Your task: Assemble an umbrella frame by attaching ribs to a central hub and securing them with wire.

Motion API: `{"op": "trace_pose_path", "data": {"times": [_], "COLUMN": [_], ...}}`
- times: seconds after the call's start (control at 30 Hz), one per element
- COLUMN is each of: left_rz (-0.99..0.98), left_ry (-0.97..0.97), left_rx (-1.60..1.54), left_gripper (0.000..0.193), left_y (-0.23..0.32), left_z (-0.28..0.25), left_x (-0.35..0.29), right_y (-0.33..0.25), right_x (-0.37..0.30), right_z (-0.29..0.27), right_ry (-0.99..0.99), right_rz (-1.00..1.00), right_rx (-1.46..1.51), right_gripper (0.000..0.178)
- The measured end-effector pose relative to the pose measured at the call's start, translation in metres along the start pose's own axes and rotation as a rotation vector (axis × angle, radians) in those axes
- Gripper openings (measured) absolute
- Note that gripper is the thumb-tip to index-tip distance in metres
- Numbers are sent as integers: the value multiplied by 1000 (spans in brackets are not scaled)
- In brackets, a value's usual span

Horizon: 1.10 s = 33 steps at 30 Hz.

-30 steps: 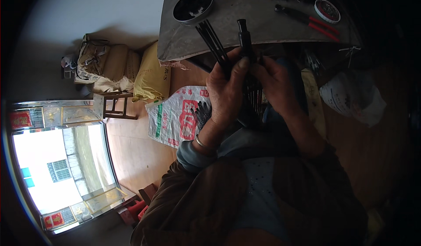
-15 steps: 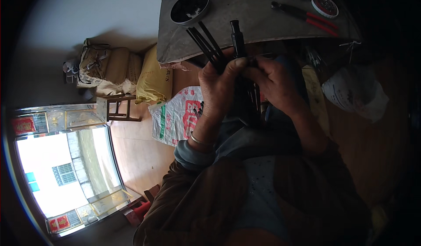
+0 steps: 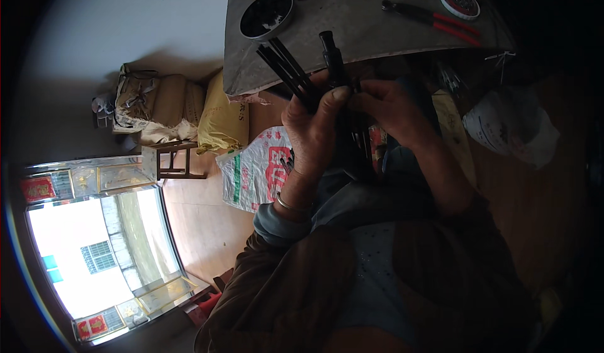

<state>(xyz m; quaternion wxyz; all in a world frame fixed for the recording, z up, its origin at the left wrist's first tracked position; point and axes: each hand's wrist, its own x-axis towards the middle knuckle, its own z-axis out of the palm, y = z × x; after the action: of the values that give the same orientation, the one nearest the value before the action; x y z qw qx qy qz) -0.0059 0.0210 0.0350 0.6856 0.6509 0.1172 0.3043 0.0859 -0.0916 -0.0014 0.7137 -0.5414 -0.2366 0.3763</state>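
Note:
My left hand (image 3: 308,126) is closed around what looks like a black folding umbrella (image 3: 332,57); its thick dark shaft points up past my thumb. A bundle of thin black ribs (image 3: 283,67) sticks out to the upper left from the same hand. More dark rods and cloth hang below, between my wrists, in deep shade. My right hand (image 3: 399,114) meets the left one at the shaft, its thumb and forefinger pinched together beside a slim dark piece. What exactly the right fingertips grip is too dark to make out.
On the grey table (image 3: 362,29) stand a round tin of small black parts (image 3: 267,16) and a white-rimmed dish (image 3: 460,2), near red-handled pliers (image 3: 434,21). Sacks (image 3: 223,117), a wooden stool (image 3: 181,160) and a printed bag (image 3: 255,170) are at left; a white plastic bag (image 3: 513,126) is at right.
The shaft has tilted slightly to the left, with the ribs shifting along. My right fingers have drawn closer to the shaft, and a thin line seen sticking out beyond them no longer shows.

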Motion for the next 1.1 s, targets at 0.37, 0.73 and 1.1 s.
{"op": "trace_pose_path", "data": {"times": [0.37,0.73,1.1], "left_rz": [-79,-76,-234], "left_ry": [-12,-56,-94], "left_rx": [121,228,20], "left_gripper": [28,28,30], "left_y": [10,8,4], "left_z": [-2,-7,-10], "left_x": [4,9,15], "right_y": [0,-7,-8], "right_x": [2,-3,2], "right_z": [14,17,14], "right_ry": [72,67,62], "right_rz": [-73,-51,-157], "right_rx": [-57,-139,-57], "right_gripper": [24,22,22]}}
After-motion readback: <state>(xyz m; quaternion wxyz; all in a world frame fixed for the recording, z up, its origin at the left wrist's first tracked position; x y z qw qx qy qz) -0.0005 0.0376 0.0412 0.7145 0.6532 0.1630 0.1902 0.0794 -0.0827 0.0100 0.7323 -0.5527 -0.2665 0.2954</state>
